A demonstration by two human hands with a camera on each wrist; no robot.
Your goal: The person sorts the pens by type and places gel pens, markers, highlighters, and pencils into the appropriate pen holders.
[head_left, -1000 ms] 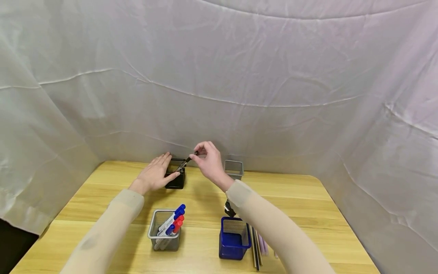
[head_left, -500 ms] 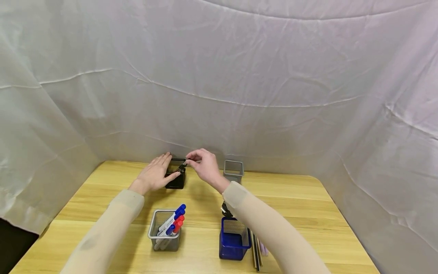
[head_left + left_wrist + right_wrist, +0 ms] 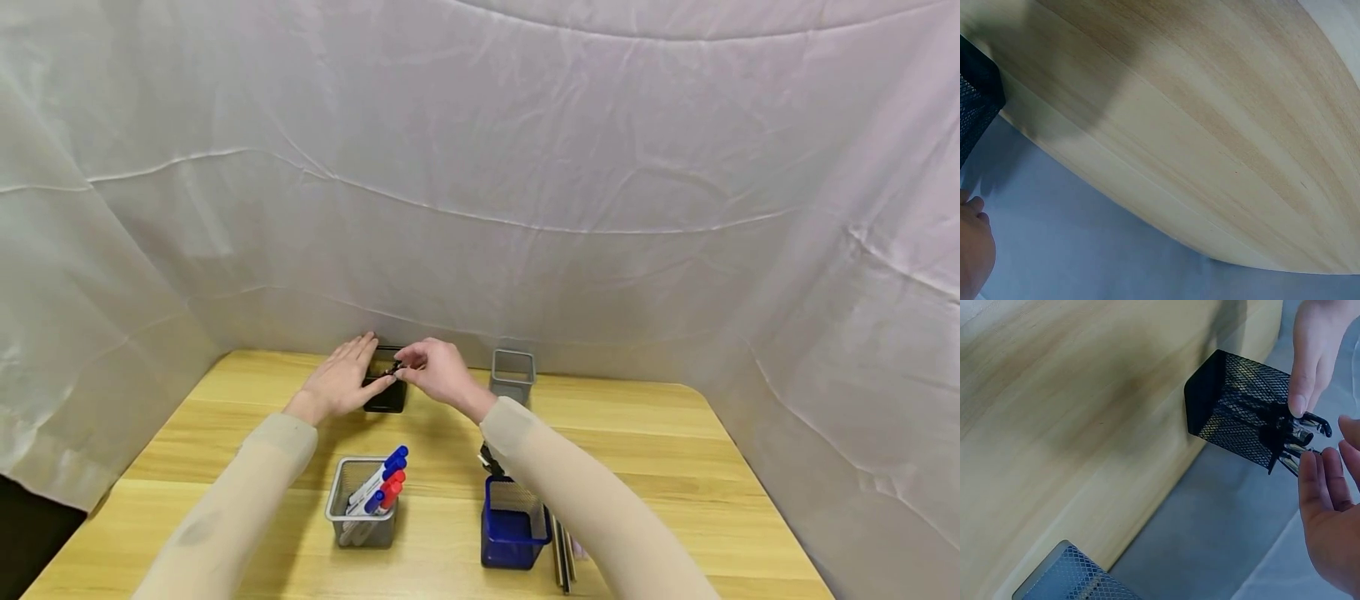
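A black mesh pen holder (image 3: pixel 386 398) stands at the table's far left, with several black-and-clear pens (image 3: pixel 1301 435) jutting from its mouth. My left hand (image 3: pixel 339 379) lies straight-fingered along its left side, thumb across the near rim. In the right wrist view, a left-hand fingertip touches the rim beside the pens. My right hand (image 3: pixel 442 372) is at the holder's right, its fingertips against the pen ends. The right wrist view shows a gap between its thumb and fingers, with no pen in that gap. The left wrist view shows only a corner of the holder (image 3: pixel 975 94) and part of a hand.
A grey mesh holder (image 3: pixel 513 383) stands at the back, right of my right hand. Nearer me are a silver mesh holder (image 3: pixel 360 529) with blue and red markers (image 3: pixel 390 487) and a blue holder (image 3: pixel 513 542). Thin sticks (image 3: pixel 561 558) and a black item (image 3: pixel 489 460) lie partly under my right sleeve.
My right hand has moved left and down to the black holder. The pen it pinched now sits deeper among the others. The left hand has stayed in place.
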